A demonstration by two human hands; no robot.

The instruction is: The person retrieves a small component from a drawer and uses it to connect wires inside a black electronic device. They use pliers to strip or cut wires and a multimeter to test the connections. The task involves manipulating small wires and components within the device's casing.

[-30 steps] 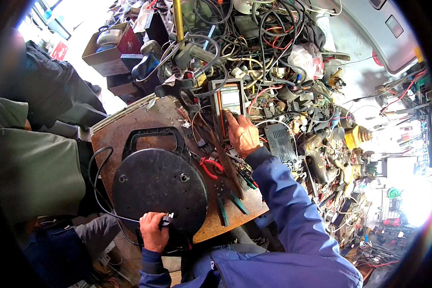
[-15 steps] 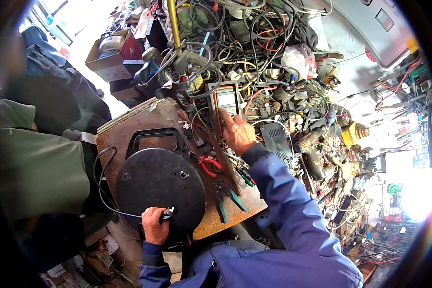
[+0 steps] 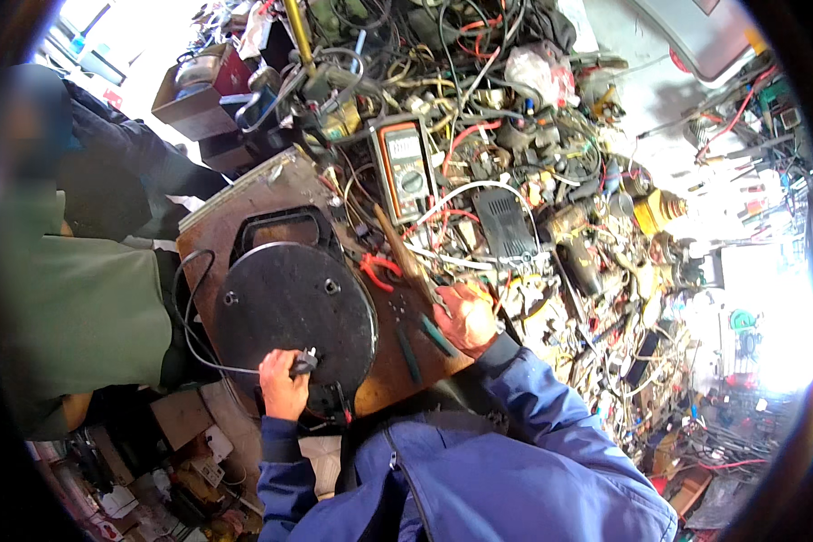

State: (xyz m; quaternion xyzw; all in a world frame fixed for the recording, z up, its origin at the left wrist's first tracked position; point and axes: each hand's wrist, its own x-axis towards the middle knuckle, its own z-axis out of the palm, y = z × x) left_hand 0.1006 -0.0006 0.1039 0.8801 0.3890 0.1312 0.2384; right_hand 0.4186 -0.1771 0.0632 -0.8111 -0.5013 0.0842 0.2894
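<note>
My left hand (image 3: 282,385) is closed around a black power plug (image 3: 304,362), its metal pins pointing up, over the near part of a round black cable reel (image 3: 298,312). The plug's black cable (image 3: 190,330) loops out past the reel's left side. At the bench's right edge my right hand (image 3: 468,318) is closed, fingers curled down; what they grip is hidden. It sits beside green-handled pliers (image 3: 436,335) and the near end of a wooden strip (image 3: 401,253). Farther off lies a multimeter (image 3: 403,169) with an orange-and-grey case and a lit display.
Red-handled pliers (image 3: 378,272) lie right of the reel on the brown workbench (image 3: 210,287). Heaped cables, parts and a dark adapter box (image 3: 504,222) fill the right side. Another person in a green garment (image 3: 99,316) is at the left; a cardboard box (image 3: 190,104) stands behind.
My right hand has left the multimeter and come nearer to me, down to the bench's right edge. The multimeter's dial and display now show. My left hand still holds the plug.
</note>
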